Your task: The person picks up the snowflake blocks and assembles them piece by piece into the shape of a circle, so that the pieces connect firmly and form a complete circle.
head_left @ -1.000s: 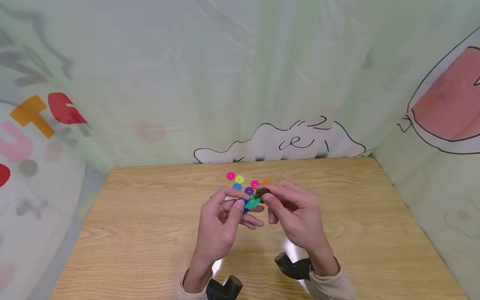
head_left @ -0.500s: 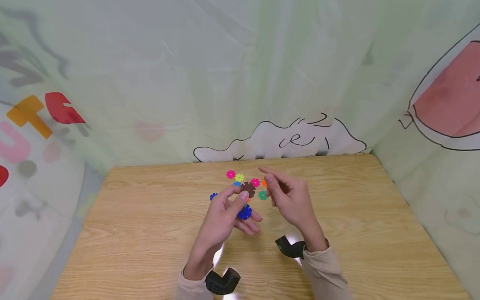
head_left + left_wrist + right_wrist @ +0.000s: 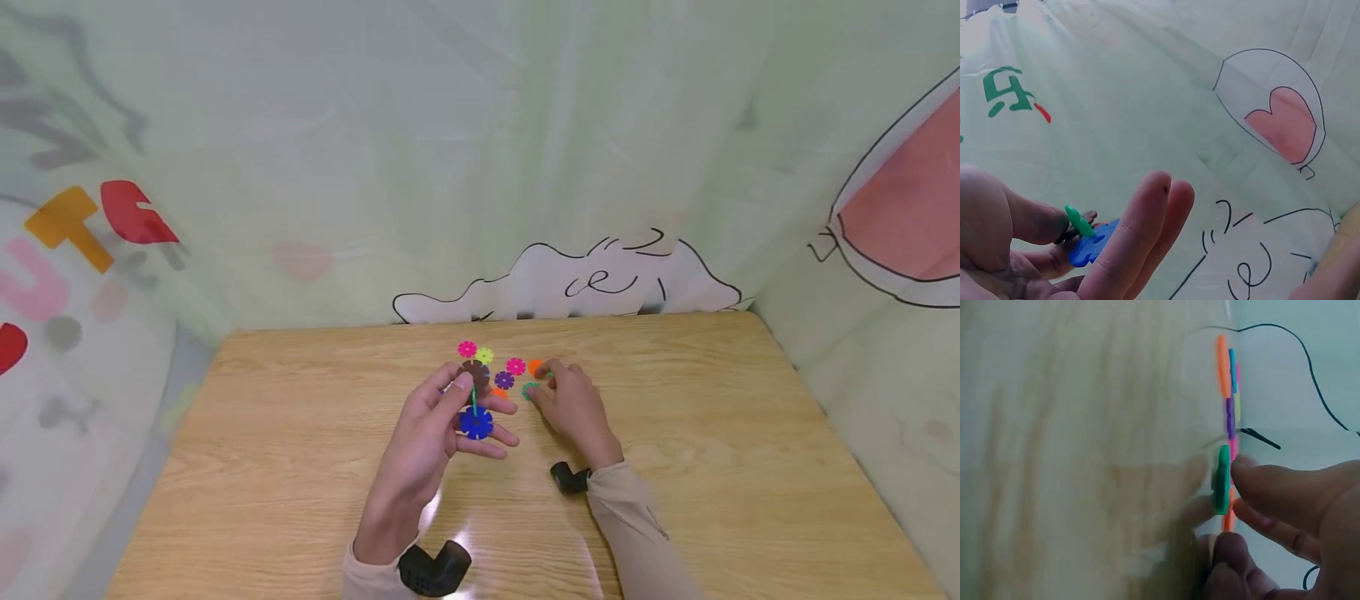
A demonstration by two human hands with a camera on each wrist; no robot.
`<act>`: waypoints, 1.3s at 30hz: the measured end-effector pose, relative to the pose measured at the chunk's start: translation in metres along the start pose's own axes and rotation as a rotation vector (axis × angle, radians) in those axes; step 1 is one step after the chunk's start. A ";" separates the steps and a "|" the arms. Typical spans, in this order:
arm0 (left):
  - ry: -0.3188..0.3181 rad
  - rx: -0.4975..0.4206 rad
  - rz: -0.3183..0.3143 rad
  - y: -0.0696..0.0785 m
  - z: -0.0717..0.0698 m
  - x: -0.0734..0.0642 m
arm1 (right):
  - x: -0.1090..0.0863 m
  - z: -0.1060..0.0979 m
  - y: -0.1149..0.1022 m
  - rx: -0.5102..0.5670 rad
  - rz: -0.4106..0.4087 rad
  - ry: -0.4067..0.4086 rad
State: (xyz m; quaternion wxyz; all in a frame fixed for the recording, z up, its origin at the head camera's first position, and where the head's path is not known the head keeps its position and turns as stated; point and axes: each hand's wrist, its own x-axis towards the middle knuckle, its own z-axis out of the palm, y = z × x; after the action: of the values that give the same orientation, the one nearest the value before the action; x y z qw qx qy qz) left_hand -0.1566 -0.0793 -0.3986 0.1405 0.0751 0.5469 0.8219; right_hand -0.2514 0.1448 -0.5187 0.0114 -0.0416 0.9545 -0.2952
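Observation:
My left hand (image 3: pixel 422 427) pinches a brown snowflake disc (image 3: pixel 476 368) between thumb and index finger. Slotted to it is a green disc (image 3: pixel 474 400) seen edge-on, and below that a blue disc (image 3: pixel 476 423). The other left fingers stretch out behind the blue piece. In the left wrist view, the joined green (image 3: pixel 1079 220) and blue (image 3: pixel 1088 249) discs show between thumb and fingers. Reaching down to the table, my right hand (image 3: pixel 579 408) has its thumb and index finger spread beside a loose green disc (image 3: pixel 530 390); in the right wrist view this green disc (image 3: pixel 1222 481) lies right at the thumb tip.
More loose snowflake discs lie on the wooden table (image 3: pixel 300 433): pink (image 3: pixel 467 349), yellow (image 3: pixel 485 356), another pink (image 3: pixel 516 367), purple (image 3: pixel 504 380) and orange (image 3: pixel 535 367). A second orange disc (image 3: pixel 499 393) is partly behind the left hand. A printed curtain (image 3: pixel 450 167) hangs behind the table.
The brown disc, earlier in my right fingers, is joined to the green and blue pieces and held by my left hand. My right hand has let go and moved down to the loose discs.

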 end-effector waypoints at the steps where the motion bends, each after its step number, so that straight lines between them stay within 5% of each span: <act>1: 0.001 0.010 0.010 0.001 0.002 -0.001 | 0.000 0.001 0.000 -0.004 -0.003 0.012; 8: 0.018 0.064 0.061 0.004 0.012 -0.004 | -0.001 -0.002 0.002 0.026 0.028 -0.012; 13: 0.005 0.061 0.060 0.003 0.013 -0.004 | -0.002 -0.010 0.002 0.176 0.015 -0.025; 17: -0.005 0.049 0.057 0.000 0.015 -0.004 | -0.013 -0.028 -0.019 0.428 -0.112 0.004; 22: 0.010 0.023 0.061 -0.001 0.019 -0.004 | -0.046 -0.065 -0.062 0.621 -0.424 0.137; 27: 0.000 0.021 0.045 -0.001 0.023 -0.005 | -0.067 -0.083 -0.083 0.592 -0.639 0.252; 39: 0.009 0.074 0.018 -0.002 0.026 -0.009 | -0.075 -0.090 -0.092 0.368 -0.791 0.415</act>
State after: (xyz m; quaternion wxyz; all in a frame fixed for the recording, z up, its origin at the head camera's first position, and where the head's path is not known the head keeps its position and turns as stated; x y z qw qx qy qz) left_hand -0.1410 -0.0586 -0.3906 0.1276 0.0815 0.5768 0.8027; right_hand -0.1737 0.1263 -0.3924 -0.2852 -0.3390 0.7795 -0.4428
